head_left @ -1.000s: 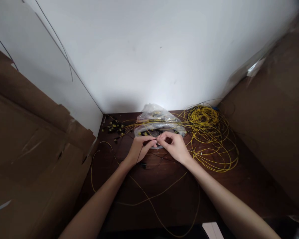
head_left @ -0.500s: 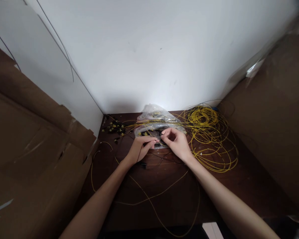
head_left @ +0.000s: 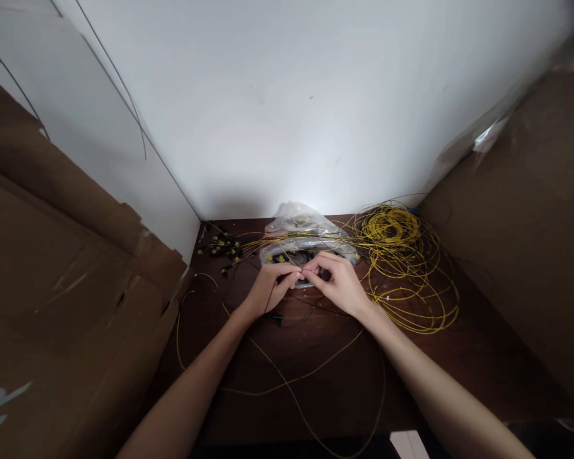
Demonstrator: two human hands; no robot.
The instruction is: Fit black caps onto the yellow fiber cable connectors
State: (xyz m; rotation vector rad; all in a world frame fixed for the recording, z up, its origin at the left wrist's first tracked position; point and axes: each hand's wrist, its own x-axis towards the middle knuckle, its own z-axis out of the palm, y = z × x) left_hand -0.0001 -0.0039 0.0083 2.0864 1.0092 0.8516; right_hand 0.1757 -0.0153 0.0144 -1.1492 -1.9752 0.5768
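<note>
My left hand (head_left: 268, 288) and my right hand (head_left: 338, 283) meet fingertip to fingertip over a dark wooden table (head_left: 325, 370). Both pinch a small dark part on a thin yellow cable (head_left: 287, 382) that trails back toward me across the table. Just beyond my fingers lies a clear plastic bag (head_left: 302, 237) holding small black and yellow connectors. A big loose coil of yellow cable (head_left: 402, 261) lies to the right of my right hand.
Several small black and yellow connectors (head_left: 222, 245) are scattered at the table's far left. Cardboard panels (head_left: 62, 287) wall the left side, and more cardboard (head_left: 530, 223) stands on the right. A white wall (head_left: 287, 115) closes the back. A white slip (head_left: 409, 443) lies at the near edge.
My right hand had lifted slightly away from the left half a second ago; its fingertips have come back against my left fingertips. The view has tilted slightly.
</note>
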